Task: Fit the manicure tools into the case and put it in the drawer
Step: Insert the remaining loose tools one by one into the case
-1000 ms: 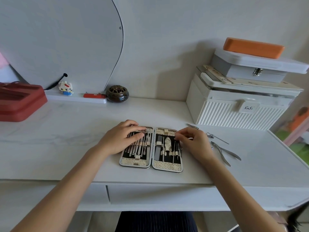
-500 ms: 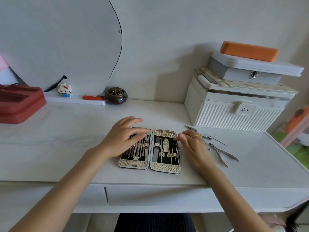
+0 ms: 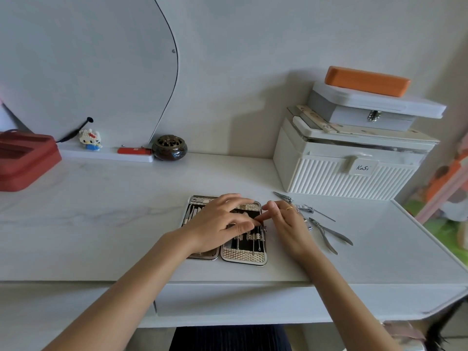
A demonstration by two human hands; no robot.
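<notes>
Several loose steel manicure tools (image 3: 326,230) beside open silver-trimmed black case (image 3: 244,258); left hand (image 3: 217,224) flat, relaxed; right hand (image 3: 286,221) pinching something small, unidentifiable; could slip, scattering seated tools.

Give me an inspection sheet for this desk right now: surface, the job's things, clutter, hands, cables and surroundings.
Surface: white desk; drawer closed.
Job's things: manicure case lies open; cuticle nippers and nail clippers loose to its right.
Clutter: white ribbed box, orange case, brown incense burner, red tray, toy figure.
Hands: left hand rests across the case; right hand at the right half, fingertips meeting the left.
Cables: black cable by the mirror.
Surroundings: round mirror, wall.
</notes>
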